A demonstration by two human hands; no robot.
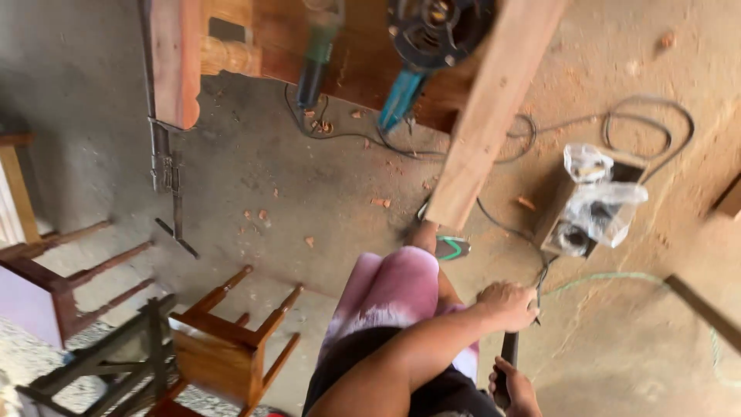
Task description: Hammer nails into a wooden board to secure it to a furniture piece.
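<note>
My left hand (509,305) reaches across my knee, which is covered by pink shorts (394,289), and its fingers are closed at the top of a dark handle (507,351). My right hand (515,392) sits at the bottom edge of the view, wrapped around the lower end of the same handle. A black cable (543,272) runs from the floor up to my left hand. What the handle belongs to is hidden. My foot in a green-strapped sandal (451,247) rests on the concrete floor (324,185) just beyond.
A long wooden plank (494,116) leans over my foot from the workbench (363,54), which carries a green power tool (316,54) and a blue-handled one (405,93). A wooden box with plastic bags (590,208) stands right. An overturned stool (224,347) and chair frames (69,286) crowd the left.
</note>
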